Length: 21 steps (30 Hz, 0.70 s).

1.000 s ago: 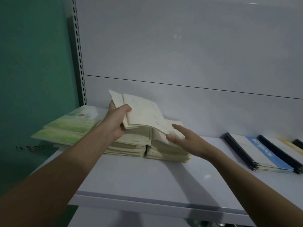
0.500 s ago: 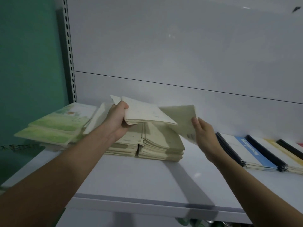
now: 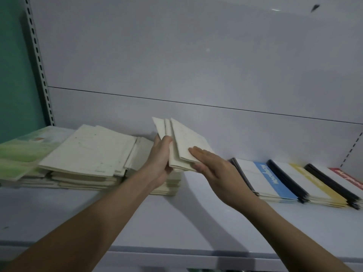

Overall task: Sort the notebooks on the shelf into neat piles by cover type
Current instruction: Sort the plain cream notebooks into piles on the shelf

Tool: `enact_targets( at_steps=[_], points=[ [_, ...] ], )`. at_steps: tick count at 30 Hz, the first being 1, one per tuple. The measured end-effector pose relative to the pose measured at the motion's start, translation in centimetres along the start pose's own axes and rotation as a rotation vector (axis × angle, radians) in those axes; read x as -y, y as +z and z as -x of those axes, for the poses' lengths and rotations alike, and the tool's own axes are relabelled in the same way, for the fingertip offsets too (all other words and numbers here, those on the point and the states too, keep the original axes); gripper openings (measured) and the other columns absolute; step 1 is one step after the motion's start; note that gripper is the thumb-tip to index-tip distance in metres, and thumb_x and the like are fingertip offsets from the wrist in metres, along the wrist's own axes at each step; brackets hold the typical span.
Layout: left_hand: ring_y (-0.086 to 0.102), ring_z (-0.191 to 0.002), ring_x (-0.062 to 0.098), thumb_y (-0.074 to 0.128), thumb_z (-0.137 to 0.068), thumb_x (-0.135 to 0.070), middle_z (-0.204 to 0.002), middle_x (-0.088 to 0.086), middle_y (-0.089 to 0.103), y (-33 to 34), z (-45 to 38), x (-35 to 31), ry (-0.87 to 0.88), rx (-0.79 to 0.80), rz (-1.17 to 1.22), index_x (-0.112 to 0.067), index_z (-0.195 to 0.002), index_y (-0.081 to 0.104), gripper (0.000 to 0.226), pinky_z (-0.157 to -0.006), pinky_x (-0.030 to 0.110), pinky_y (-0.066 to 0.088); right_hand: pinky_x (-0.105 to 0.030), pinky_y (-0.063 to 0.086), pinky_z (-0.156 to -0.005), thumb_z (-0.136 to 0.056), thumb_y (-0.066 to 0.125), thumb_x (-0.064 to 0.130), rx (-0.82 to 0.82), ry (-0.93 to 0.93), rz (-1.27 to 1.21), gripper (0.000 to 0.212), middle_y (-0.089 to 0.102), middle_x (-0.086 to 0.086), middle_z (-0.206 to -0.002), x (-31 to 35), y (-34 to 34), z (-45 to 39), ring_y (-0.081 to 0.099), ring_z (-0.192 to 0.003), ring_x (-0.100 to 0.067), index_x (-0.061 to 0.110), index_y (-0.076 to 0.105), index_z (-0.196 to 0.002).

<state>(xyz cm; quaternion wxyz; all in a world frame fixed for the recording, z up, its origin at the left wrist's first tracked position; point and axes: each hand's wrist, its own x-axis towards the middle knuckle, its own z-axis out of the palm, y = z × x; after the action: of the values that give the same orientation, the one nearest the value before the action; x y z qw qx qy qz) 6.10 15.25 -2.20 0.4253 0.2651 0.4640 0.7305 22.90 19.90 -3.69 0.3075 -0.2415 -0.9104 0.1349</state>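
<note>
My left hand [image 3: 160, 162] grips a small bundle of cream-covered notebooks [image 3: 179, 139], tilted up above the shelf [image 3: 137, 218]. My right hand [image 3: 213, 169] holds the bundle's right lower corner, fingers laid over the top cover and thumb underneath. Left of the hands lies a fanned pile of cream notebooks [image 3: 88, 152]. A second cream pile [image 3: 169, 185] sits right under the held bundle, mostly hidden by my left wrist. Green-covered notebooks [image 3: 21, 152] are stacked at the far left.
At the right lie overlapping black-spined notebooks with a blue band [image 3: 267, 179], a yellow band [image 3: 314, 183] and a red band [image 3: 347, 178]. The shelf's grey back panel [image 3: 196, 75] rises behind; a slotted upright [image 3: 39, 65] and a green wall [image 3: 11, 65] stand left.
My right hand brought its loose cream notebook back onto the bundle in my left hand, and both hands now hold it together. The bundle sits further right, over the right-hand cream pile.
</note>
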Motion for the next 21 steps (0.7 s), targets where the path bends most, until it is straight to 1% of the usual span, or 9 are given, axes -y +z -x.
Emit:
enact_targets(
  at_steps=[3, 5, 7, 9, 10, 12, 15, 18, 21],
  points=[
    [0.070, -0.101, 0.024, 0.065, -0.091, -0.024, -0.114, 0.002, 0.071, 2.1, -0.6, 2.5, -0.027, 0.029, -0.010, -0.026, -0.129, 0.050, 0.040, -0.079, 0.042, 0.059, -0.016, 0.026, -0.110, -0.092, 0.033, 0.060, 0.101, 0.071, -0.150, 0.052, 0.041, 0.023, -0.146, -2.7, -1.6, 1.4, 0.034, -0.134, 0.007, 0.041, 0.048, -0.138],
    [0.069, -0.101, 0.026, 0.066, -0.088, -0.009, -0.116, 0.007, 0.068, 3.3, -1.0, 4.6, -0.042, -0.022, -0.052, -0.019, -0.129, 0.044, 0.048, -0.073, 0.039, 0.059, -0.015, 0.032, -0.103, -0.094, 0.033, 0.061, 0.113, 0.238, -0.363, 0.052, 0.049, 0.027, -0.136, -5.1, -2.1, 2.2, 0.042, -0.126, 0.008, 0.036, 0.056, -0.133],
    [0.068, -0.100, 0.027, 0.064, -0.087, -0.007, -0.117, 0.010, 0.066, 4.3, -1.3, 6.6, -0.091, -0.060, -0.077, -0.016, -0.129, 0.043, 0.048, -0.067, 0.037, 0.058, -0.027, 0.043, -0.098, -0.096, 0.034, 0.059, 0.042, 0.400, -0.356, 0.051, 0.058, 0.014, -0.126, -7.6, -2.1, 2.5, 0.054, -0.117, -0.008, 0.028, 0.057, -0.130],
    [0.067, -0.100, 0.027, 0.062, -0.087, -0.009, -0.117, 0.010, 0.067, 5.1, -1.5, 8.2, -0.144, -0.067, -0.066, -0.018, -0.129, 0.047, 0.046, -0.063, 0.035, 0.057, -0.035, 0.056, -0.082, -0.093, 0.043, 0.050, 0.051, 0.591, -0.381, 0.048, 0.059, -0.002, -0.115, -9.3, -2.1, 2.6, 0.061, -0.103, -0.022, 0.016, 0.052, -0.125],
    [0.067, -0.100, 0.028, 0.060, -0.087, -0.008, -0.116, 0.010, 0.068, 5.5, -1.5, 8.7, -0.152, -0.061, -0.073, -0.020, -0.128, 0.049, 0.044, -0.061, 0.035, 0.057, -0.029, 0.057, -0.066, -0.093, 0.048, 0.040, 0.072, 0.692, -0.476, 0.039, 0.058, -0.004, -0.107, -9.7, -2.3, 2.6, 0.062, -0.095, -0.023, 0.012, 0.050, -0.121],
    [0.067, -0.099, 0.028, 0.058, -0.088, -0.004, -0.115, 0.010, 0.069, 5.7, -2.1, 9.4, -0.154, -0.070, -0.110, -0.021, -0.128, 0.052, 0.044, -0.059, 0.033, 0.056, -0.016, 0.042, -0.042, -0.094, 0.056, 0.023, 0.097, 0.783, -0.564, 0.025, 0.053, 0.001, -0.089, -10.4, -2.7, 2.5, 0.058, -0.078, -0.015, 0.010, 0.050, -0.114],
    [0.068, -0.094, 0.024, 0.062, -0.089, -0.001, -0.115, 0.011, 0.069, 5.3, -3.1, 10.3, -0.188, -0.087, -0.280, -0.008, -0.129, 0.055, 0.042, -0.062, 0.030, 0.058, -0.017, 0.038, -0.051, -0.090, 0.058, 0.008, 0.104, 0.749, -0.471, 0.033, 0.049, 0.005, -0.089, -11.7, -2.2, 2.3, 0.048, -0.075, -0.009, 0.007, 0.049, -0.122],
    [0.060, -0.111, 0.027, 0.065, -0.088, -0.006, -0.132, 0.012, 0.058, 4.9, -4.2, 11.3, -0.190, -0.161, -0.714, -0.004, -0.139, 0.044, 0.055, -0.091, 0.037, 0.053, -0.028, 0.045, -0.080, -0.086, 0.053, 0.002, 0.143, 0.700, -0.310, 0.044, 0.052, -0.006, -0.117, -11.9, -0.5, 1.8, 0.053, -0.101, -0.024, 0.006, 0.047, -0.129],
    [0.053, -0.115, 0.033, 0.056, -0.091, -0.014, -0.137, 0.019, 0.043, 5.6, -4.7, 11.6, -0.218, -0.218, -1.106, 0.002, -0.132, 0.042, 0.046, -0.082, 0.033, 0.050, -0.031, 0.046, -0.084, -0.082, 0.050, 0.002, 0.146, 0.614, -0.149, 0.040, 0.052, -0.013, -0.122, -12.0, 1.9, 1.5, 0.054, -0.106, -0.031, 0.008, 0.050, -0.121]
  ],
)
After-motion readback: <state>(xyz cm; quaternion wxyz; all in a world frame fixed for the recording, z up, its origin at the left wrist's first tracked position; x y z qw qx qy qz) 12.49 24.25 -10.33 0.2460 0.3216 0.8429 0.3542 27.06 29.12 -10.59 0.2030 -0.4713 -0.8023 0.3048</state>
